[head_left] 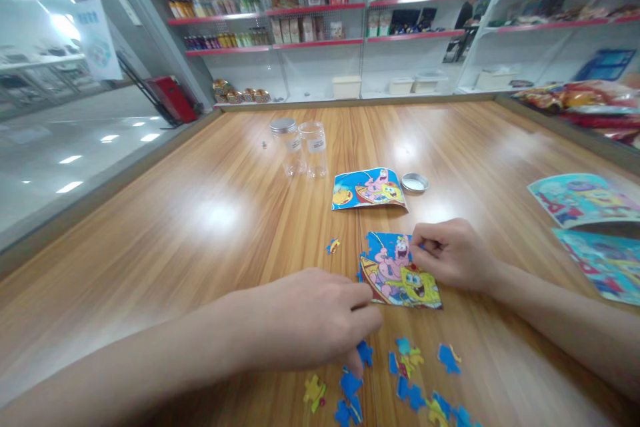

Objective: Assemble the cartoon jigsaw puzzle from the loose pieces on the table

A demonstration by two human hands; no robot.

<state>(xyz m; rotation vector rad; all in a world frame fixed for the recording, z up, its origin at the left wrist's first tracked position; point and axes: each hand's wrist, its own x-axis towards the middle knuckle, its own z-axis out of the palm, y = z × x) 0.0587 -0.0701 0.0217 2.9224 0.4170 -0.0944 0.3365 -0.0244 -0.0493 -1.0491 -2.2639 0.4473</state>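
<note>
A partly assembled jigsaw puzzle [400, 280] with a yellow and a pink cartoon figure lies flat before me. My right hand [453, 253] rests at its upper right edge, fingers curled in; whatever they may hold is hidden. To the lower left of the puzzle, my left hand [320, 317] reaches down over loose pieces, thumb and index finger apart. A blue puzzle piece [365, 352] shows in the gap between them, and another blue piece [351, 383] lies just under the thumb. Above the left hand sits a lone puzzle piece [333, 245].
More loose pieces [411, 393] are scattered near me. Behind the puzzle lie a picture card [370, 189] and a metal lid [415, 183]. Two clear jars, one lidded [294, 153] and one uncovered [315, 155], stand farther back. Other picture sheets [585, 200] lie right.
</note>
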